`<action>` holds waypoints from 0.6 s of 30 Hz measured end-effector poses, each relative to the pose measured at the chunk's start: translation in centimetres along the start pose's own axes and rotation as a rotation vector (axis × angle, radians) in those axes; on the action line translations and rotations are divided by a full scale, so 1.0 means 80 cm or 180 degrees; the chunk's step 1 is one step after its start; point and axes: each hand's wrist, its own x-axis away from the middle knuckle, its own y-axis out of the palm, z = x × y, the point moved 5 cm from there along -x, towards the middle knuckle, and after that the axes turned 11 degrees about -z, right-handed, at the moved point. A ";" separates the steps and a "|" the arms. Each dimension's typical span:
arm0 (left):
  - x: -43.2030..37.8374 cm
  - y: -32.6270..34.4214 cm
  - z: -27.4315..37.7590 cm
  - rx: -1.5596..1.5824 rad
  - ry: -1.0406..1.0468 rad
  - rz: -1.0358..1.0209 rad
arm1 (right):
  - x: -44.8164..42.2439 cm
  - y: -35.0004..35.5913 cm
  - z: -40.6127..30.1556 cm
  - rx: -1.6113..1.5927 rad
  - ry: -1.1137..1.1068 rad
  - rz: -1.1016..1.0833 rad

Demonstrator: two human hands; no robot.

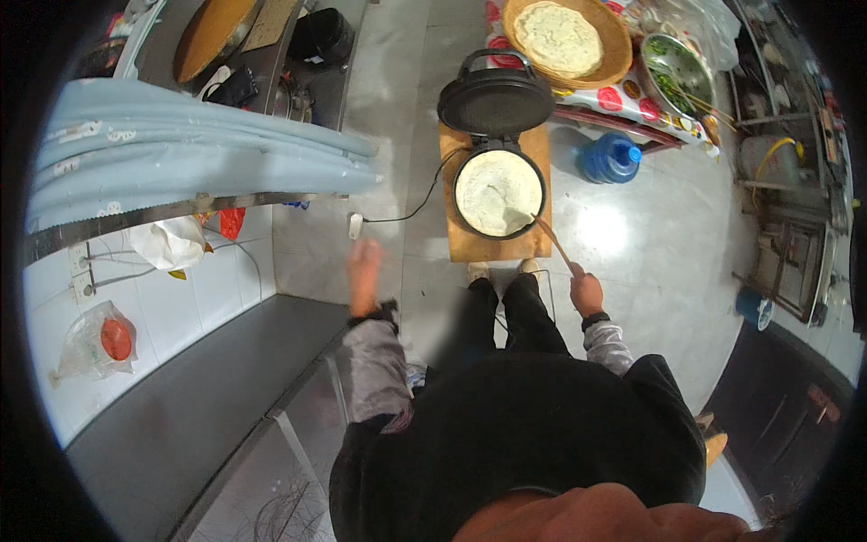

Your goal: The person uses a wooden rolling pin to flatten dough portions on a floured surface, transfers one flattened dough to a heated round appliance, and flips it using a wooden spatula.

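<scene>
A pale round flatbread (493, 193) lies in the lower pan of an electric griddle, whose black lid (496, 101) stands raised behind it. My right hand (586, 294) grips a wooden spatula (557, 242), its tip at the flatbread's lower right edge, where the dough is slightly folded. Off to the left, my left hand (364, 261) is in the air near the white plug or switch end (355, 225) of a black cord. That hand is blurred and appears to hold nothing; its finger spacing is unclear.
The griddle sits on a wooden board (467, 251) before my feet. Beyond stand a wicker basket (623, 47) with flatbreads, a metal bowl (704, 85) with greens and chopsticks, and a blue water jug (609, 159). Light blue cloth (203, 156) hangs at left; metal shelving (779, 122) is at right.
</scene>
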 end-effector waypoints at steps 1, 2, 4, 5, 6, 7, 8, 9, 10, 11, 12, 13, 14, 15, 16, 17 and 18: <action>-0.010 -0.018 0.068 -0.0182 0.0493 0.0168 | 0.016 -0.003 0.016 -0.0027 0.0058 0.0000; -0.021 -0.046 0.111 -0.0582 0.0780 0.0579 | 0.030 -0.004 0.021 0.0081 -0.0028 -0.0023; -0.043 -0.061 0.218 -0.1253 0.1005 0.0449 | 0.060 0.000 0.033 0.0204 0.0086 -0.0031; -0.051 -0.074 0.245 -0.1242 0.1136 0.0481 | 0.065 -0.002 0.025 0.0219 -0.0006 0.0034; -0.055 -0.073 0.268 -0.1277 0.1120 0.0449 | 0.070 -0.007 0.013 0.0182 -0.0075 0.0080; -0.060 -0.067 0.292 -0.1197 0.1108 0.0263 | 0.067 -0.013 -0.002 0.0155 -0.0145 0.0147; -0.063 -0.058 0.310 -0.1107 0.1105 0.0068 | 0.059 -0.016 -0.015 0.0176 -0.0153 0.0097; -0.063 -0.050 0.325 -0.1122 0.1124 0.0027 | 0.049 -0.009 -0.021 0.0277 -0.0202 0.0215; -0.062 -0.036 0.338 -0.1392 0.1133 -0.0217 | 0.033 0.003 -0.025 0.0293 -0.0189 0.0249; -0.060 -0.025 0.344 -0.1669 0.1132 -0.0436 | 0.016 0.013 -0.030 0.0308 -0.0200 0.0276; -0.055 -0.022 0.345 -0.1703 0.1132 -0.0438 | 0.000 0.016 -0.040 0.0317 -0.0163 0.0293; -0.047 -0.017 0.342 -0.1791 0.1211 -0.0592 | -0.014 0.016 -0.055 0.0335 -0.0128 0.0314; -0.039 -0.014 0.340 -0.1875 0.1289 -0.0747 | -0.024 0.015 -0.067 0.0312 -0.0101 0.0321; -0.032 -0.018 0.333 -0.1907 0.1290 -0.0729 | -0.039 0.017 -0.074 0.0284 -0.0122 0.0320; -0.024 -0.017 0.323 -0.1818 0.1343 -0.0903 | -0.052 0.021 -0.076 0.0422 -0.0044 0.0235; -0.016 -0.018 0.314 -0.1728 0.1397 -0.1080 | -0.060 0.026 -0.077 0.0560 0.0038 0.0153; -0.005 -0.022 0.301 -0.1968 0.1281 -0.1017 | -0.061 0.023 -0.086 0.0603 0.0093 -0.0157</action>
